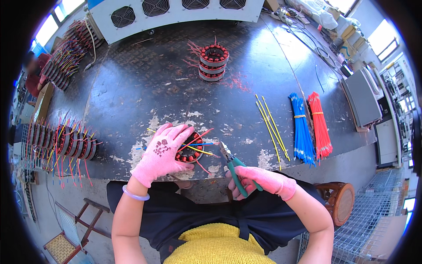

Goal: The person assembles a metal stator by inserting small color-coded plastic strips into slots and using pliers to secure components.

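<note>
Grasping a ring-shaped, red-wound metal core (197,155) on the dark scuffed counter (145,88) with pink-gloved left hand (161,152), clasping green-handled metal pliers (229,158) in pink-gloved right hand (259,177)

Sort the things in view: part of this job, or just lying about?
Likely this job: wound ring under left hand; green cutters in right hand; yellow wires; blue wire bundle; red wire bundle; stacked rings.

Seemingly unrelated: fan-fronted cabinet; wooden stool.
</note>
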Tool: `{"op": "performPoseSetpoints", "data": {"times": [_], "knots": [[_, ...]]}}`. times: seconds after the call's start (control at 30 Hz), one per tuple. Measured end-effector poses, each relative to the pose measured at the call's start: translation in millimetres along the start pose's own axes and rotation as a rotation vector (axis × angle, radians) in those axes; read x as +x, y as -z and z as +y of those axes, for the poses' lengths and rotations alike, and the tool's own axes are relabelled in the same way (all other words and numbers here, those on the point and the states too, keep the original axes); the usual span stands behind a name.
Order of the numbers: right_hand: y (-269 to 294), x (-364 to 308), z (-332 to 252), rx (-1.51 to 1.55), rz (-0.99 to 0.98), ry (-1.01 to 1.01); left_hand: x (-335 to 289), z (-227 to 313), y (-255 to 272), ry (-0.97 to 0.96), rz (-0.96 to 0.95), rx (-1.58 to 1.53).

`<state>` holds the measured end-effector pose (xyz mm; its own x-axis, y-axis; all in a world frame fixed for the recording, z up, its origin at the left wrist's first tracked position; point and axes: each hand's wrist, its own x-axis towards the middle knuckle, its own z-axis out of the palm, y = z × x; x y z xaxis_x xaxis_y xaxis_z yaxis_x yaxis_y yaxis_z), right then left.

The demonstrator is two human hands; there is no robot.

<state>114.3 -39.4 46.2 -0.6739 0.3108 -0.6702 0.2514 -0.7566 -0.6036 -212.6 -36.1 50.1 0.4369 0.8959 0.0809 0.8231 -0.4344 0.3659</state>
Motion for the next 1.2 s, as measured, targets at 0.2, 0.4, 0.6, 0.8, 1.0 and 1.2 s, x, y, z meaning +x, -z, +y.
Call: {"op": "performPoseSetpoints", "data": {"times": [0.2,0.4,0.6,0.8,1.0,1.2], "knots": [[-4.0,3.6,-3.9,-0.027,0.057,-0.008,0.9,-2.8,-1.8,-0.006,0.003,-0.009],[-14.9,2.2,-16.6,-0.098,0.167,0.026,-0.4,-4.6,-3.9,-0.006,0.015,-0.005],[-12.6,4.9,-12.9,-0.163,0.211,0.082,-1.2,-3.6,-3.3,0.013,0.023,0.007],[4.0,-4.1,0.4,0.103,0.057,0.062,-6.1,16.8,-0.4,0.2,0.021,0.023],[-2.4,-6.3,5.9,0.147,-0.065,-0.017,-5.2,8.6,-4.2,0.068,0.047,-0.04],[-2.8,-1.8,2.0,0.099,-0.072,0.015,-5.9,11.0,-7.4,0.097,0.056,-0.036]]}}
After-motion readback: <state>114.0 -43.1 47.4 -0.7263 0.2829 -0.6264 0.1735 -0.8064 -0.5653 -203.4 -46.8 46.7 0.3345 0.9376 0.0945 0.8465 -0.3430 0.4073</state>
